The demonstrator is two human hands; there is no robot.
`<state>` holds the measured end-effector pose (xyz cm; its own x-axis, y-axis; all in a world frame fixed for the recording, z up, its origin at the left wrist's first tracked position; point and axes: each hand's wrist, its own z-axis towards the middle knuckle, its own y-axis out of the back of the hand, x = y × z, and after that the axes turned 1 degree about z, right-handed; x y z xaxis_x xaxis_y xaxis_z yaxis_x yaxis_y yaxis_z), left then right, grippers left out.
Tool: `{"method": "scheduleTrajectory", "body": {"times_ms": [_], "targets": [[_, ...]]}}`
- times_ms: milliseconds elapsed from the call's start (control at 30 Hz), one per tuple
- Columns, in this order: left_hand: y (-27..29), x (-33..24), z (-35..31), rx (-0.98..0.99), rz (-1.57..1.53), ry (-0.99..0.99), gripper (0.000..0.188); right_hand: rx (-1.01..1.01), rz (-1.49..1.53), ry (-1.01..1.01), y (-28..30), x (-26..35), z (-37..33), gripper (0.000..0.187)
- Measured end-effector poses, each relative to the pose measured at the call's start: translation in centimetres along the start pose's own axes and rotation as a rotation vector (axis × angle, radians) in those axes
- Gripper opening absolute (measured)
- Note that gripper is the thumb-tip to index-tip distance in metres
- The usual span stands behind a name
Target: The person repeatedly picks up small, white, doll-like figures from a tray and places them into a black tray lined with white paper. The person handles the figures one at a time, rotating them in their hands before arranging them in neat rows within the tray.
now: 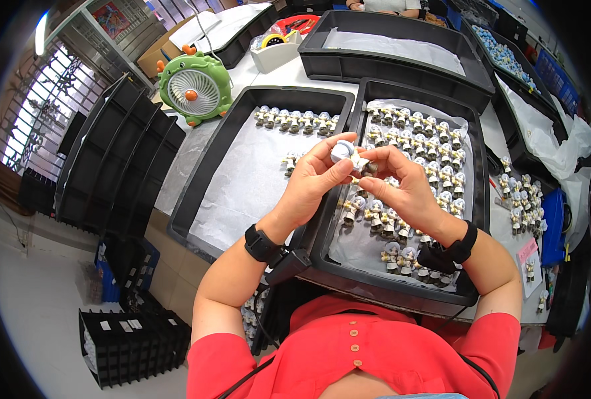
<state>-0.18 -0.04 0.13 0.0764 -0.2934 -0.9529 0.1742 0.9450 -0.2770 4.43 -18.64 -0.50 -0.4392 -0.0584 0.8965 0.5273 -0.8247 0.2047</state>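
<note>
Between my two hands, above the inner walls of two black trays, is a small figurine (354,158) with a pale grey head and a white body. My left hand (315,174) grips it by the head side, thumb and fingers pressed on it. The fingertips of my right hand (402,183) pinch its lower end. Under my right hand, the right tray (478,199) holds many matching figurines (389,223) in rows on white paper. In the left tray (205,156), a row of figurines (295,120) stands at the far end, with a few more beside my left hand.
A green fan (196,88) stands left of the trays. Behind them is another paper-lined black tray (395,66) and a tape dispenser (275,53). More loose figurines (525,203) stand on the table at right. Stacked black crates (109,156) rise at left. Another person (385,5) sits across the table.
</note>
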Motion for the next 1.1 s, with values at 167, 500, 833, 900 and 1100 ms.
{"method": "scheduleTrajectory", "body": {"times_ms": [167,500,833,900,1100], "targets": [[0.0,-0.2,-0.1,0.012,0.032,-0.003,0.054,0.006,0.076,-0.032,0.1,0.0,0.0,0.032],[0.0,0.2,0.3,0.016,0.055,-0.041,0.054,0.040,0.228,-0.121,-0.5,-1.4,-0.3,0.029],[2.0,-2.9,1.1,-0.267,-0.038,-0.355,0.033,0.054,0.214,-0.130,0.2,0.4,0.0,0.030],[4.6,-5.0,1.4,-0.321,0.010,-0.312,0.028,0.029,0.219,-0.101,0.5,0.9,-0.1,0.029],[15.1,-2.8,2.3,-0.401,0.762,-0.021,0.042,0.051,0.225,-0.038,0.3,1.2,0.1,0.025]]}}
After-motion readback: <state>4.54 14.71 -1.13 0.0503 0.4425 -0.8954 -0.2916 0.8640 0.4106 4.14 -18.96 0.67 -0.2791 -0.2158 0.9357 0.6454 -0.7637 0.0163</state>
